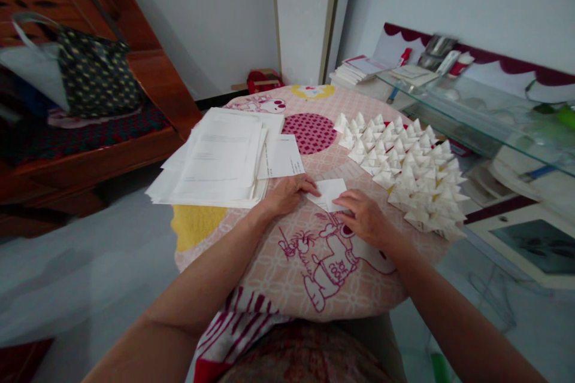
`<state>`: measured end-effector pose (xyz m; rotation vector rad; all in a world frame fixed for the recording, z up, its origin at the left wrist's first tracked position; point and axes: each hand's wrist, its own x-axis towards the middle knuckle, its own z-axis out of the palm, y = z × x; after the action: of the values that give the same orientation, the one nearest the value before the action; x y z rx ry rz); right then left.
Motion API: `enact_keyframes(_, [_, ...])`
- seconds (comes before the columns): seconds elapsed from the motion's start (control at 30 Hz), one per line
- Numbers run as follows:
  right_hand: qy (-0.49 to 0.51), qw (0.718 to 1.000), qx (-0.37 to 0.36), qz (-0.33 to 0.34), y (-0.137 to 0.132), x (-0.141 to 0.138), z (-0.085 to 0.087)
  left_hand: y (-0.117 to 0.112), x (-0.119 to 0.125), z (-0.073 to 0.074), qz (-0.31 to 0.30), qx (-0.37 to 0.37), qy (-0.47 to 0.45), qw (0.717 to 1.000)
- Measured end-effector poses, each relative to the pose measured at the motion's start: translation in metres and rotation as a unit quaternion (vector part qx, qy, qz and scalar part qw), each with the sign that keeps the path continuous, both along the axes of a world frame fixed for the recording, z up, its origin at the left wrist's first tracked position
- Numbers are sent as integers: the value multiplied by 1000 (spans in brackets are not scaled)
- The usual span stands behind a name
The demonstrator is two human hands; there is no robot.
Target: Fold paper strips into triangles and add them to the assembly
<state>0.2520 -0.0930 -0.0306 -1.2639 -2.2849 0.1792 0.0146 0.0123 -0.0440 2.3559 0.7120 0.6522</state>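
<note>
A small folded piece of white paper (330, 191) lies on the cloth-covered round table between my hands. My left hand (294, 192) has its fingers closed on the paper's left edge. At the right edge, my right hand (365, 215) pinches the same paper between thumb and fingers. Just beyond my left hand lies a printed paper sheet (284, 155), beside a thick stack of printed sheets (220, 152). Rows of folded paper pieces with pointed tips (404, 161) stand on the table's right side.
The pink patterned tablecloth (274, 263) hangs over the table's near edge. To the right is a glass shelf (485, 114) with books and containers. A wooden bench (157, 84) with a dotted bag (96, 75) stands at the left.
</note>
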Motion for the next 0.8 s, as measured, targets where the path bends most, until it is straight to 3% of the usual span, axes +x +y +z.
enact_keyframes(0.17, [-169, 985, 43, 3, 0, -12, 1, -2, 3, -2, 7, 18, -8, 1000])
enact_keyframes(0.27, [-214, 974, 70, 25, 1, -10, 2, -1, 3, -5, 7, 22, -18, 1000])
enact_keyframes(0.4, [-195, 976, 73, 62, 3, 2, 6, -1, 4, -7, 12, 28, -16, 999])
enact_keyframes(0.57, [-186, 979, 53, 61, 5, 1, 8, -8, 6, -1, 27, 34, -14, 999])
enact_keyframes(0.8, [-199, 973, 95, 72, 12, -5, -2, -17, 8, 8, 39, 44, -5, 998])
